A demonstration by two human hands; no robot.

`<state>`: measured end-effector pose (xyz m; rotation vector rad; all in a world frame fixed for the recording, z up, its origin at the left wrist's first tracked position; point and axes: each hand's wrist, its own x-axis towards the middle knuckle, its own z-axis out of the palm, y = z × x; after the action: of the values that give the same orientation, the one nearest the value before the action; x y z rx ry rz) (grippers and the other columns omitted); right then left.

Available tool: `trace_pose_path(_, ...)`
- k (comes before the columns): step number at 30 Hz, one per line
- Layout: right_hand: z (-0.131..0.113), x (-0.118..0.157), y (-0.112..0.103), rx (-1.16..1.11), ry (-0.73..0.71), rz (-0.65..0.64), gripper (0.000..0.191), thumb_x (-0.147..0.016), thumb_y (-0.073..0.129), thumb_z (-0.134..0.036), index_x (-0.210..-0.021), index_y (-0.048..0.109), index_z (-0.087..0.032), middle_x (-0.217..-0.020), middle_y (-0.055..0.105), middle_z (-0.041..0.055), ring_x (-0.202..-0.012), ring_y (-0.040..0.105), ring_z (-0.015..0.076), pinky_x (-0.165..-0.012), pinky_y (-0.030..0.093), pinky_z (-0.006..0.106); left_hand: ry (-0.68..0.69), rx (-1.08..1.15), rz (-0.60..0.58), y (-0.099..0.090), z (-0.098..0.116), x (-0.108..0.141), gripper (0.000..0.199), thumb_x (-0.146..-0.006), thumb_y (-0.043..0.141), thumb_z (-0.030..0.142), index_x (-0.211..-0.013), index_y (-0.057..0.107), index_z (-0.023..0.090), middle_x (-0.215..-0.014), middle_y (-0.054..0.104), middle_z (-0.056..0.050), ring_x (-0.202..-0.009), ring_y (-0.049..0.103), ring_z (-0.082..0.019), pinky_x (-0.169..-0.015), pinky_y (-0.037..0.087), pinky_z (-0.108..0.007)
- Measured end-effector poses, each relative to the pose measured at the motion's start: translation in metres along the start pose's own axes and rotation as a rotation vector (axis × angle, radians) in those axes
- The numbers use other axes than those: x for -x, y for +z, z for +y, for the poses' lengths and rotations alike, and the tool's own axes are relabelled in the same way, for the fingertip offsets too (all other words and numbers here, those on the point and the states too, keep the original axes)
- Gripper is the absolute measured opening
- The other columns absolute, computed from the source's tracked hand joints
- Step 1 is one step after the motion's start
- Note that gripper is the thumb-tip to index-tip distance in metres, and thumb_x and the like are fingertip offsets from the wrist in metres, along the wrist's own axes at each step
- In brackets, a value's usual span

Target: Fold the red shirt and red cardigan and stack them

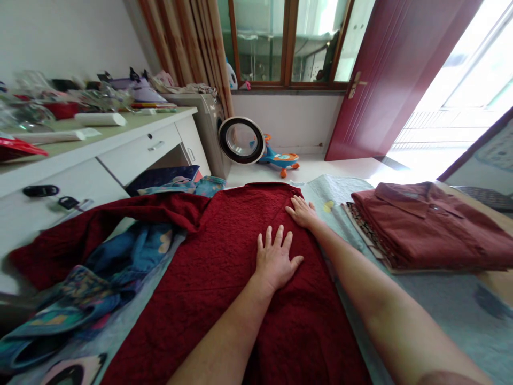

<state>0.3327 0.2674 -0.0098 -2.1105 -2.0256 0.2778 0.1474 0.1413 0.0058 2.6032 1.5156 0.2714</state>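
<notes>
A dark red long-sleeved garment (224,256) lies spread out in front of me, with one sleeve (132,214) stretched off to the left. My left hand (276,259) rests flat on its middle, fingers spread. Farther up, near the garment's right shoulder edge, my right hand (302,212) lies on the cloth with its fingers extended. Nothing is gripped in either hand. The other sleeve does not show; I cannot tell whether it is tucked under.
Folded clothes topped by a rust-red shirt (433,224) are stacked at right on a pale blue cover (436,315). Blue patterned clothing (128,251) lies at left beside a cluttered white desk (144,152). Beyond are an open-doored washing machine (208,120), a ride-on toy (280,159) and a red door (385,80).
</notes>
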Motion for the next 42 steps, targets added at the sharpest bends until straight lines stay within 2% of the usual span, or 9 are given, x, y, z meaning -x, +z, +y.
trace_pose_path(4, 0.0, 0.0, -0.003, -0.039, 0.021, -0.006, 0.064, -0.098, 0.028, -0.055, -0.152, 0.029, -0.019, -0.161, 0.022, 0.0108, -0.149, 0.017, 0.0238, -0.117, 0.013, 0.055, 0.017, 0.013, -0.041, -0.001, -0.004, 0.0, 0.075, -0.089, 0.035, 0.071, -0.152, 0.032, 0.03, -0.162, 0.023, -0.003, -0.148, 0.015, -0.034, -0.117, 0.019, -0.058)
trace_pose_path(7, -0.005, 0.01, -0.009, -0.063, 0.033, 0.015, 0.061, -0.1, 0.022, -0.049, -0.152, 0.027, -0.018, -0.161, 0.023, 0.0111, -0.148, 0.018, 0.0233, -0.117, 0.016, 0.052, 0.028, -0.005, -0.007, -0.003, -0.007, -0.001, 0.071, -0.092, 0.032, 0.067, -0.152, 0.032, 0.029, -0.162, 0.024, -0.003, -0.148, 0.016, -0.03, -0.118, 0.017, -0.057)
trace_pose_path(12, -0.014, 0.049, 0.0, -0.035, -0.032, 0.068, 0.06, -0.099, 0.032, -0.046, -0.15, 0.033, -0.015, -0.16, 0.026, 0.0121, -0.147, 0.022, 0.0233, -0.118, 0.017, 0.045, 0.048, -0.022, 0.002, -0.002, -0.01, -0.003, 0.069, -0.093, 0.033, 0.063, -0.151, 0.033, 0.026, -0.16, 0.029, -0.004, -0.148, 0.02, -0.027, -0.119, 0.016, -0.055)
trace_pose_path(19, -0.021, 0.09, -0.001, -0.003, -0.036, 0.016, 0.06, -0.097, 0.037, -0.043, -0.146, 0.039, -0.009, -0.157, 0.031, 0.0174, -0.145, 0.028, 0.0246, -0.116, 0.026, 0.037, 0.058, -0.001, -0.041, 0.001, -0.012, -0.003, 0.067, -0.094, 0.035, 0.059, -0.152, 0.03, 0.025, -0.161, 0.027, -0.005, -0.148, 0.021, -0.025, -0.118, 0.02, -0.052)
trace_pose_path(27, -0.025, 0.168, -0.004, 0.003, -0.111, -0.005, 0.064, -0.096, 0.04, -0.044, -0.146, 0.039, -0.004, -0.155, 0.033, 0.0211, -0.145, 0.029, 0.0266, -0.116, 0.026, 0.038, 0.072, 0.029, -0.107, -0.015, -0.008, -0.015, 0.049, -0.098, 0.033, 0.038, -0.143, 0.043, 0.023, -0.156, 0.037, -0.007, -0.146, 0.027, -0.025, -0.116, 0.019, -0.06)
trace_pose_path(30, -0.035, 0.195, -0.012, 0.0, -0.096, -0.011, 0.063, -0.096, 0.04, -0.044, -0.145, 0.039, -0.004, -0.153, 0.036, 0.0223, -0.143, 0.033, 0.0281, -0.115, 0.028, 0.041, 0.185, 0.072, -0.054, -0.019, 0.006, -0.031, 0.044, -0.098, 0.032, 0.031, -0.138, 0.049, 0.021, -0.155, 0.039, -0.006, -0.146, 0.027, -0.022, -0.119, 0.019, -0.053)
trace_pose_path(34, -0.05, 0.226, -0.016, 0.007, -0.047, 0.018, 0.063, -0.096, 0.042, -0.042, -0.146, 0.039, -0.005, -0.153, 0.036, 0.0215, -0.142, 0.034, 0.03, -0.114, 0.028, 0.046, 0.323, 0.123, -0.136, -0.009, 0.022, -0.046, 0.042, -0.1, 0.031, 0.031, -0.135, 0.052, 0.02, -0.145, 0.052, -0.006, -0.138, 0.041, -0.018, -0.115, 0.031, -0.037)
trace_pose_path(39, -0.056, 0.263, -0.007, 0.047, -0.035, 0.051, 0.065, -0.095, 0.043, -0.044, -0.148, 0.037, -0.007, -0.157, 0.029, 0.0172, -0.146, 0.025, 0.0316, -0.116, 0.023, 0.049, 0.327, 0.104, -0.141, 0.009, 0.023, -0.041, 0.048, -0.099, 0.037, 0.041, -0.141, 0.045, 0.02, -0.154, 0.041, -0.007, -0.144, 0.032, -0.023, -0.119, 0.023, -0.046)
trace_pose_path(42, -0.055, 0.284, -0.004, 0.052, -0.05, 0.057, 0.069, -0.093, 0.047, -0.046, -0.149, 0.036, -0.007, -0.159, 0.026, 0.016, -0.147, 0.021, 0.0305, -0.118, 0.022, 0.048, 0.33, 0.072, -0.125, 0.012, 0.022, -0.036, 0.053, -0.098, 0.037, 0.049, -0.144, 0.043, 0.022, -0.156, 0.037, -0.007, -0.145, 0.029, -0.023, -0.12, 0.02, -0.046)
